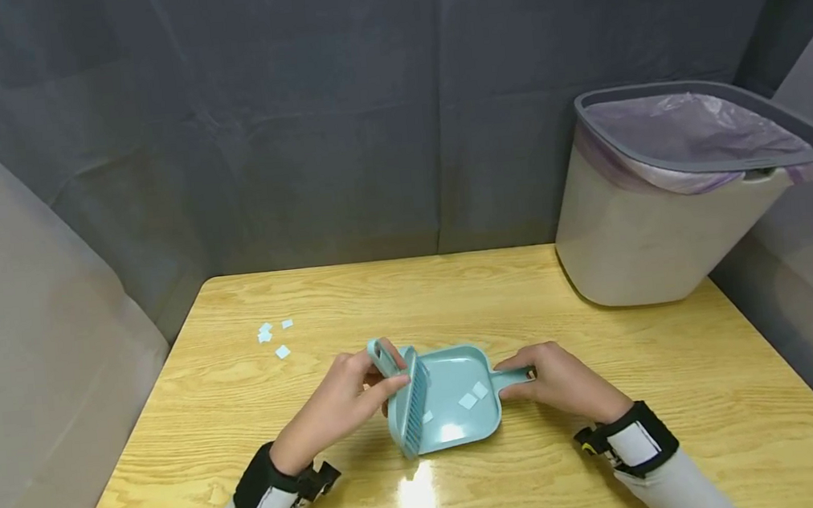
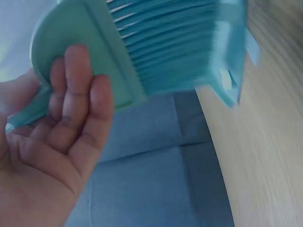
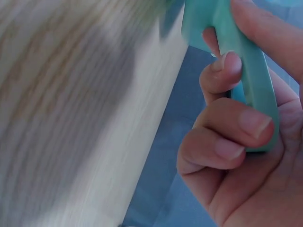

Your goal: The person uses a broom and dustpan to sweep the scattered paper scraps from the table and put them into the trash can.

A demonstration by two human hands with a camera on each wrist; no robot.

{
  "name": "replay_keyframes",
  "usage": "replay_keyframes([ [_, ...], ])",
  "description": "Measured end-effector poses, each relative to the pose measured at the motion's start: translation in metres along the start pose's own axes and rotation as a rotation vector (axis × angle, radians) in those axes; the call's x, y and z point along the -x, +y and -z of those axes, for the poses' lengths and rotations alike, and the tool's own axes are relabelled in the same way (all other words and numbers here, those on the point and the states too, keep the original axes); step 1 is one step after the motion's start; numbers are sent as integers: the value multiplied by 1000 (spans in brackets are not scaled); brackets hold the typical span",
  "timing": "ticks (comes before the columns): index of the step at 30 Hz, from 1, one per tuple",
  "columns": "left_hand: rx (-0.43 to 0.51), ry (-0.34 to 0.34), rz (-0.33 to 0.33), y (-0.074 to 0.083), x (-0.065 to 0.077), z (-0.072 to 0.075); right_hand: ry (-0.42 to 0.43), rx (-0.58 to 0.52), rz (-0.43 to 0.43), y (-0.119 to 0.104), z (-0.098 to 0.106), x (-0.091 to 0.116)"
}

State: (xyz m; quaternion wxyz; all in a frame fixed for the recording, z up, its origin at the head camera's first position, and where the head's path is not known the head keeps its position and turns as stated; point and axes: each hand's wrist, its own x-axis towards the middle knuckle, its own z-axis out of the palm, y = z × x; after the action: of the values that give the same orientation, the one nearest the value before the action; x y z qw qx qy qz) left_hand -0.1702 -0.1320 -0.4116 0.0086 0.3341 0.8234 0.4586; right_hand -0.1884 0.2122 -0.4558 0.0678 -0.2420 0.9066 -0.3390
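My left hand (image 1: 356, 394) holds a small teal brush (image 1: 408, 415), its fingers on the brush's back and thumb by the handle. The bristles (image 2: 170, 42) point right, at the open left edge of a matching dustpan (image 1: 460, 366). By its handle (image 3: 258, 90) my right hand (image 1: 558, 378) grips that dustpan, with fingers curled round it in the right wrist view. A few pale paper squares (image 1: 468, 401) lie in the pan, one of them close to the bristles. Whether the pan touches the table cannot be told.
Several more paper squares (image 1: 282, 351) lie on the wooden table (image 1: 252, 477) at the back left. A beige trash bin (image 1: 638, 242) with a grey rim and a purple liner (image 1: 693, 128) stands at the back right. Dark cloth (image 1: 309, 133) hangs behind the table.
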Motion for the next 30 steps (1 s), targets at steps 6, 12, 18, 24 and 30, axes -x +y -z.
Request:
replay_keyframes([
  [6, -18, 56, -27, 4, -1, 2, 7, 7, 18, -4, -2, -1],
  [12, -79, 89, -15, 2, 1, 9, 2, 12, 21, -4, 0, -1],
  [18, -133, 65, -13, 1, 1, 10, -1, 3, 22, -3, 0, -1],
  [24, -248, -10, 56, -4, 3, 4, -4, -3, 4, -6, -1, -1],
  [30, -177, -77, 39, -6, 1, -12, -17, -12, -2, -12, -1, 0],
])
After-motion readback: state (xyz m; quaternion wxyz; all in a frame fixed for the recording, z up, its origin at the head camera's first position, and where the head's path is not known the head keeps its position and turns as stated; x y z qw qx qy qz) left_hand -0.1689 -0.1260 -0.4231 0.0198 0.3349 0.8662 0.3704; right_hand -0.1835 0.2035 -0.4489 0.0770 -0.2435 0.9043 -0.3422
